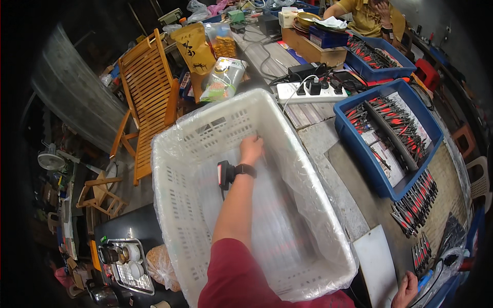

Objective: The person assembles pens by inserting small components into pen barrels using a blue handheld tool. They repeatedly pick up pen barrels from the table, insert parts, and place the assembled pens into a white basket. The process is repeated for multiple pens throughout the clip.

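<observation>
My left hand [251, 150] reaches deep into a white perforated plastic crate [172, 179] lined with clear film. Its fingers are curled down near the crate's far inner wall, with a small reddish spot beside them. What they hold, if anything, is hidden. A black strap with a black and red device [225, 174] is on that wrist. Under the arm lie layers of clear, shiny plastic [277, 220] with faint red marks. My right hand [405, 291] is at the lower right table edge, partly cut off, fingers loosely extended, close to a slim blue tool [426, 278].
Right of the crate stands a divided blue tray [393, 194] of black and red pen-like pieces; rows of them [415, 203] lie before it. A power strip [313, 92] and cables sit behind. A wooden chair [146, 97] stands left. Across the table sits a person [367, 18].
</observation>
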The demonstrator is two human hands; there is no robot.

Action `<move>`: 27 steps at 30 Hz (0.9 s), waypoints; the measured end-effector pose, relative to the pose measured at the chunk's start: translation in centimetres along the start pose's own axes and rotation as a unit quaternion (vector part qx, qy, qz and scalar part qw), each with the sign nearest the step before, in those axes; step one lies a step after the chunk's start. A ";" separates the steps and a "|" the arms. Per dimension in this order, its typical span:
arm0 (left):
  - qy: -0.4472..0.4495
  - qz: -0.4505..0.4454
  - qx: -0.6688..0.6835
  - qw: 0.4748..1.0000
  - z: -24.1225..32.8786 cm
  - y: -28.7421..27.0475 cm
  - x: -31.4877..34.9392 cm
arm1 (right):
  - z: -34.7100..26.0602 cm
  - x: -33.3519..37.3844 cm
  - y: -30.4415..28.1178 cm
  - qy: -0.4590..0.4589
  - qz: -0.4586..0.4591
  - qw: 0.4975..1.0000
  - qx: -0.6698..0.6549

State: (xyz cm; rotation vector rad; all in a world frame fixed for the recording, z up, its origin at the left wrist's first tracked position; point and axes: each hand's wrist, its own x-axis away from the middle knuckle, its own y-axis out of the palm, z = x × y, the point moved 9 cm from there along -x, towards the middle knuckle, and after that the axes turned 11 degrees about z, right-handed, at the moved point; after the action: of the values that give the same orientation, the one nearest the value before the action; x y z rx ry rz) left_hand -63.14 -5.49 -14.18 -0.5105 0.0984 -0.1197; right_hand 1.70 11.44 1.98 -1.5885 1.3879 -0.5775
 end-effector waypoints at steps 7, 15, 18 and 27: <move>-0.018 0.011 0.015 1.000 -3.7 2.7 -0.6 | 0.3 0.1 0.1 0.000 -0.005 1.000 -0.010; -0.099 -0.017 -0.051 0.994 -6.1 2.7 0.5 | 0.2 0.3 0.3 -0.003 -0.007 1.000 0.000; -0.097 -0.017 -0.085 0.992 -5.8 2.5 1.2 | 0.1 0.3 0.4 0.003 -0.013 1.000 0.005; -0.127 -0.027 0.027 0.991 -6.5 4.0 0.6 | 0.5 0.4 0.7 0.015 -0.018 1.000 -0.010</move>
State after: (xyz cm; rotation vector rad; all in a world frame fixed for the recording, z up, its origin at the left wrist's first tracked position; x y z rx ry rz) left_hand -62.99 -5.26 -21.85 -0.4712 -0.1670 -0.1082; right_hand 1.90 11.25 1.08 -1.6298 1.3939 -0.6134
